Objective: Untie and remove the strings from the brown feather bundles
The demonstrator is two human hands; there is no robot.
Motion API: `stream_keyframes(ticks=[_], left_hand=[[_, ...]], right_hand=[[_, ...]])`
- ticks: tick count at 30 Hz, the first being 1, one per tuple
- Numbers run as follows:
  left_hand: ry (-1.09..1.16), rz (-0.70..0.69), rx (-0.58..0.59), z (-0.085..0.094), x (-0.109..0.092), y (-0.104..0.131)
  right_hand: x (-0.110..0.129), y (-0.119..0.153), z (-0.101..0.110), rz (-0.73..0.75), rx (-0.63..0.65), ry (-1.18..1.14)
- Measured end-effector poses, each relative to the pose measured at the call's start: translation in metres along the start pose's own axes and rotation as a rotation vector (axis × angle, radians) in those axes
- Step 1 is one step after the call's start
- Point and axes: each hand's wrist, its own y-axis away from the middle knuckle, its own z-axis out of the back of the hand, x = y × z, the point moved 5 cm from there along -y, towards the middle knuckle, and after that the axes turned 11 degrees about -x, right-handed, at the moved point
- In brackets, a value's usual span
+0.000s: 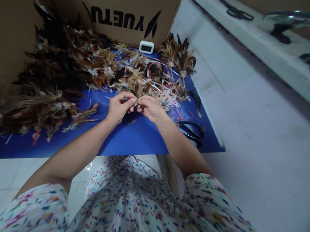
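Observation:
My left hand (121,107) and my right hand (150,107) meet over the front middle of a blue table (133,139). Both are closed in a pinch, fingertips nearly touching. Between them they grip the pale base of a small bunch of brown feathers (137,89), whose tips point away from me. The fingers partly hide the base. Just right of my right hand lies a tangle of clear and red ties (168,97). Black-handled scissors (194,131) rest beside my right forearm, their blades hidden behind it.
Brown and black feather bunches (62,67) are heaped along the left and back. Another feather cluster (179,57) stands at the back right. A small white digital clock (146,47) sits before a cardboard box (129,2). A white wall (247,109) borders the right side.

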Motion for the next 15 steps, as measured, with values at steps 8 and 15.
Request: stream_keyframes(ticks=[8,15], left_hand=[[0.077,0.010,0.012,-0.0019,0.0019,-0.0008],[0.174,0.041,0.033,-0.0045,0.0048,-0.0031]], right_hand=[[-0.0023,0.0009,-0.0014,-0.065,0.029,-0.047],[-0.0017,0.0018,-0.0013,-0.066,0.061,-0.053]])
